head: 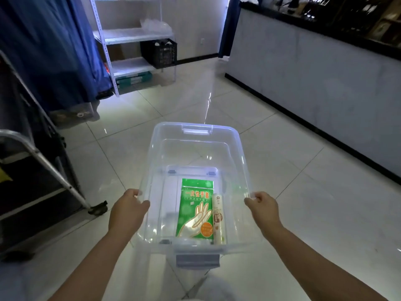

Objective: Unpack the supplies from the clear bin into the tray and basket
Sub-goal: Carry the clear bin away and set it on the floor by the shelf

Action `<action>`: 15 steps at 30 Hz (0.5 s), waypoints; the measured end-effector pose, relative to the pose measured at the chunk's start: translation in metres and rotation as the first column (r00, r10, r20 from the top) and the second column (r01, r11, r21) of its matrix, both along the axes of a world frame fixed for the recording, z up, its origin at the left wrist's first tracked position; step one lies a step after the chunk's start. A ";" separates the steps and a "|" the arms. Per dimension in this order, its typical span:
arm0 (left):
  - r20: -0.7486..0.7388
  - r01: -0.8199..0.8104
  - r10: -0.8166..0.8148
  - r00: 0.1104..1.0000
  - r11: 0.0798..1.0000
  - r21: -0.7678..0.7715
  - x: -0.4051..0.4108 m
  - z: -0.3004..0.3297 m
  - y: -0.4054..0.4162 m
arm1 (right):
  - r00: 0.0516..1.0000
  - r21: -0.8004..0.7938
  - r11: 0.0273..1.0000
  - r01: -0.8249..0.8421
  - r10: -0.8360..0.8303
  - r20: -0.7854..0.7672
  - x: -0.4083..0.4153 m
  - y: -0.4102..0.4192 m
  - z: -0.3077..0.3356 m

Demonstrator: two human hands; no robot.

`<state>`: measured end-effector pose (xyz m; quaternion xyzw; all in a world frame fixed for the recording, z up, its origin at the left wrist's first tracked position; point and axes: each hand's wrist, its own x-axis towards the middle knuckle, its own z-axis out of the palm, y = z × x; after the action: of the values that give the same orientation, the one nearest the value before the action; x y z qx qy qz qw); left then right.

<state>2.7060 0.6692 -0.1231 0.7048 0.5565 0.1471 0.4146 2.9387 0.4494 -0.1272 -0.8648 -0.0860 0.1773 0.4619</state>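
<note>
Two hands carry the clear bin (196,187) above the tiled floor (282,170): the left hand (128,210) curls its grip round the left rim, the right hand (261,208) round the right rim. Inside lie a green glove packet (196,210) and, just beside it, a cream roll (219,219). Open floor stretches ahead between a shelf unit (132,40) and a long counter (314,68).

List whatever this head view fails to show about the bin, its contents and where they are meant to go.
- Tray and basket: neither can be identified in the head view.
- Fingertips of the left hand and right hand: curled over the clear bin rim, hidden by it.
- Small print on the green glove packet: too small.
- Cream roll: contents unclear, label too small.
- Black crate contents: distant, dark.
</note>
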 end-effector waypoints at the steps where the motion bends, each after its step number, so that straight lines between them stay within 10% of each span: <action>1: -0.008 0.000 0.000 1.000 1.000 0.003 0.018 -0.001 0.017 | 1.000 0.005 1.000 0.009 -0.009 -0.007 0.016 0.016 -0.002; 15: -0.046 -0.133 0.132 0.990 0.991 -0.008 0.268 -0.011 0.276 | 0.991 0.042 0.991 -0.126 0.128 -0.046 0.288 0.309 -0.018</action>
<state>2.9739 0.9452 -0.1342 0.6671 0.6123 0.1550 0.3950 3.2272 0.7579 -0.1457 -0.8438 -0.1332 0.2255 0.4684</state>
